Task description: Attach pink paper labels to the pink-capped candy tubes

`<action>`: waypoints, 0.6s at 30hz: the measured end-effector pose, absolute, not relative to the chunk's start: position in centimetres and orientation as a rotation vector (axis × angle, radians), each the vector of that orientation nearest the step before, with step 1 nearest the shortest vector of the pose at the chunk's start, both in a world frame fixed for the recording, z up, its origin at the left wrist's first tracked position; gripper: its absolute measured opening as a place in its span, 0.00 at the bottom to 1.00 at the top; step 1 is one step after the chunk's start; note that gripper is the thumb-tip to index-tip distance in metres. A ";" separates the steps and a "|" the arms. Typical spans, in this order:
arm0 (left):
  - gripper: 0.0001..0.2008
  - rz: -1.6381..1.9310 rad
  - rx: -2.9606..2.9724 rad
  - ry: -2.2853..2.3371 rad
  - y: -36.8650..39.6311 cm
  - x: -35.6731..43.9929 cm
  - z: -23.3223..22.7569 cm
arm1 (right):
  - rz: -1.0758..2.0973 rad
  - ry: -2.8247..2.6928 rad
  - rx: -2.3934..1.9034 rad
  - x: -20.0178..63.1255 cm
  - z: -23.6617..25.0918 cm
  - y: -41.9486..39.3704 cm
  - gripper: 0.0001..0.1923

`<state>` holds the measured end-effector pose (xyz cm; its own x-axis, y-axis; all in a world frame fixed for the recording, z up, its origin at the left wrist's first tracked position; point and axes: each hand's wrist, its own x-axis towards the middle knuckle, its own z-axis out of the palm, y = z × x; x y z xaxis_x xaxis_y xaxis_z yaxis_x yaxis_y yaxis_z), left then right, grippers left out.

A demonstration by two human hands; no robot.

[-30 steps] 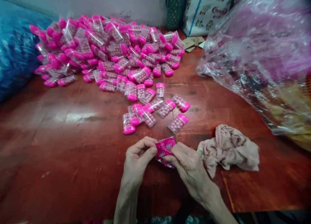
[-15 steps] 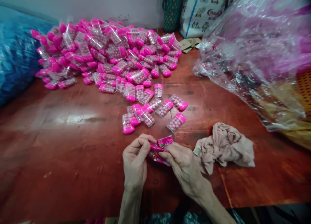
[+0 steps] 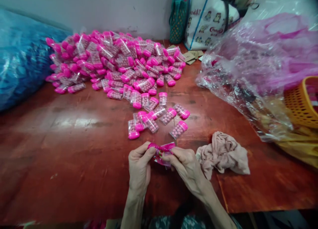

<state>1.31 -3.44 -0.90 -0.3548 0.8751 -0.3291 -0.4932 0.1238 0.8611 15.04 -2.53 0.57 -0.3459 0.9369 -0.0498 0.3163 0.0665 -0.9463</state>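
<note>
- A small pink label sticker is pinched between both hands just above the near edge of the worktop, near its middle.
- The left hand is closed, with thumb and forefinger gripped on the sticker's left end.
- The right hand is closed likewise, with its fingertips on the sticker's right end.
- A loose cluster of pink-capped clear candy cases is laid just beyond the hands.
- A large heap of the same cases is piled toward the far edge.
- A crumpled pale pink cloth is found just right of the right hand.
- A clear plastic bag is spread over the right side, beside an orange basket.
- A blue plastic sack is seen at the left edge.
</note>
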 end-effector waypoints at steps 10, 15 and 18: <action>0.04 1.620 0.311 1.298 -1.6 0.2 0.9 | 1.281 -1.482 -1.244 12.7 1.9 -1.0 0.28; 0.03 1.646 0.295 1.284 -0.9 -0.2 1.5 | 1.136 -1.593 -1.185 12.2 2.0 -0.2 0.13; 0.04 1.632 0.307 1.276 -0.4 -0.4 1.6 | 1.120 -1.538 -1.186 12.2 1.9 0.1 0.10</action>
